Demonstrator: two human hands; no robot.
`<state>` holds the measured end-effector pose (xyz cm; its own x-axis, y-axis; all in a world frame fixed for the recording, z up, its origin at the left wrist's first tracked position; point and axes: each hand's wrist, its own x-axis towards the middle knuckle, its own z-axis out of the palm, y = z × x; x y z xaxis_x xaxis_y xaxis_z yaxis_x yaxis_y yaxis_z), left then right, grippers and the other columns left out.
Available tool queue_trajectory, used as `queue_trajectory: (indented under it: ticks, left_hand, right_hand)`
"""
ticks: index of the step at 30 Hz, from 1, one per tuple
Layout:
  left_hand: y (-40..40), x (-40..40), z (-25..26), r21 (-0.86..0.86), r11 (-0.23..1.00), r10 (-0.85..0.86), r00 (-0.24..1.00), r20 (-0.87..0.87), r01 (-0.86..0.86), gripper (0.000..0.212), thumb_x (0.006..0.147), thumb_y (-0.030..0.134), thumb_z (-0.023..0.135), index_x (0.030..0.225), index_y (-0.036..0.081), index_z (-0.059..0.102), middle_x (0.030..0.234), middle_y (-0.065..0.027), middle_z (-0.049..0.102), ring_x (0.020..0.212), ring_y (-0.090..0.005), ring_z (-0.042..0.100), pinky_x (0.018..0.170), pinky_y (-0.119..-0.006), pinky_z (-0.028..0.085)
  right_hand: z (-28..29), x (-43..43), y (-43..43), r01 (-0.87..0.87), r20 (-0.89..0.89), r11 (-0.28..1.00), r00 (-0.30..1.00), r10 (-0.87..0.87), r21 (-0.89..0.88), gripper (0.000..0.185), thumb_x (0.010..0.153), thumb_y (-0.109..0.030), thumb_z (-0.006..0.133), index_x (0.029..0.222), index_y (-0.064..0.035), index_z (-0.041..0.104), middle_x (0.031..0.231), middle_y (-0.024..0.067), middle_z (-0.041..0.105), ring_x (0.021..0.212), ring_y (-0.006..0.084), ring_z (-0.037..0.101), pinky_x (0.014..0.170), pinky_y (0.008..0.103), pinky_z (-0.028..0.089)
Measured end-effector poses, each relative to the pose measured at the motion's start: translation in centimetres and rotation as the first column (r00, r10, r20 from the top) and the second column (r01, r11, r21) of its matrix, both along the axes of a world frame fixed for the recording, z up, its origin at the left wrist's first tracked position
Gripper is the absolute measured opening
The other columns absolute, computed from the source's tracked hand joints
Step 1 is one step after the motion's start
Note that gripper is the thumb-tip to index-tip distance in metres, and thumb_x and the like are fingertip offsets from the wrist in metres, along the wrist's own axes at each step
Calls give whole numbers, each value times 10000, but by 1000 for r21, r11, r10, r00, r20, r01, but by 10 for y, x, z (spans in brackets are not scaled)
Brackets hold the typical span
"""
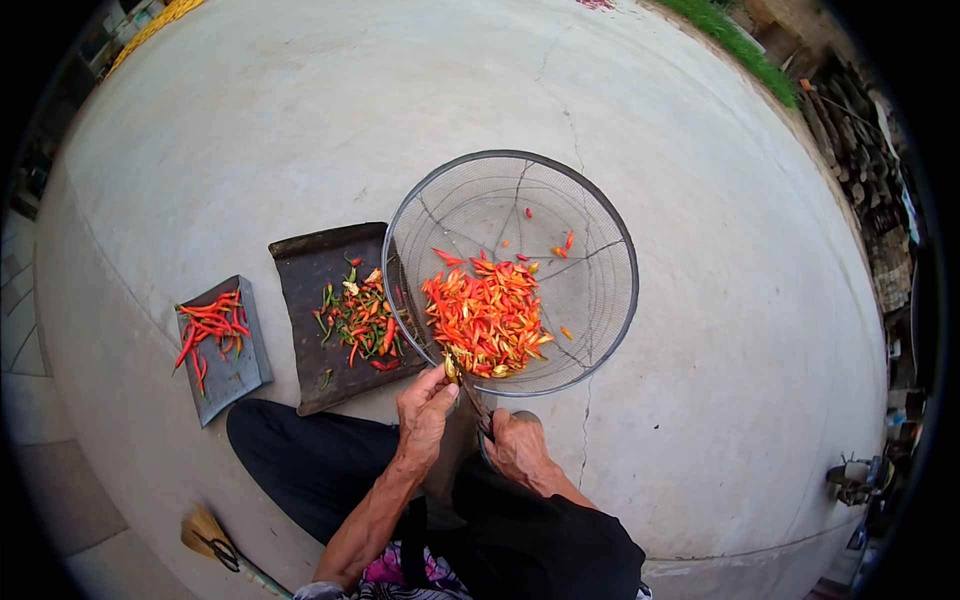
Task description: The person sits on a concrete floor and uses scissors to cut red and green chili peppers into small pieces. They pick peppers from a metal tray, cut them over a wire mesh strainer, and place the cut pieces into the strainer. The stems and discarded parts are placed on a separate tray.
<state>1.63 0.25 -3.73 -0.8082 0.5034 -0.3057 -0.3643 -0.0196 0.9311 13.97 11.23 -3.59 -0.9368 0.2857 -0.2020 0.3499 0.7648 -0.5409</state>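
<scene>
Between the thumb and fingers of my left hand (424,411) is a yellowish chili pepper (451,368), held over the near rim of a round wire-mesh basket (600,300). My right hand (517,444) grips the handles of dark scissors (474,397), whose blades reach up beside that pepper. Cut red and orange chili pieces (484,315) lie heaped in the left and near part of the basket, with a few scattered further back. Left of the basket, and partly behind its rim, a dark metal dustpan-like tray (315,375) carries green stems and chili bits (364,319).
A smaller grey metal pan (232,379) at the left holds whole red chilies (214,319). A straw broom (202,532) lies at the lower left. Cracked concrete ground (720,300) surrounds everything. Stacked firewood (855,157) and a parked motorbike (859,478) stand at the right edge.
</scene>
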Motion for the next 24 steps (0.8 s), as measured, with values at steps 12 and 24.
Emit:
queue_trajectory:
  ticks: [12,24]
  left_hand:
    - [8,-4,-1,142,988,38,990,134,-57,288,864,-14,625,1137,-81,559,1042,-96,633,923,-115,595,841,-253,489]
    - [7,6,-11,147,979,115,979,170,-140,265,865,-29,613,1126,-78,606,963,-51,648,833,-87,585,784,-224,479]
  right_hand:
    - [9,4,-1,86,17,995,996,-86,-43,403,863,-360,603,877,24,484,790,253,596,710,417,615,616,496,493]
    - [4,5,-6,49,29,998,998,-50,30,379,804,-303,664,867,17,472,743,229,595,616,401,606,550,477,490]
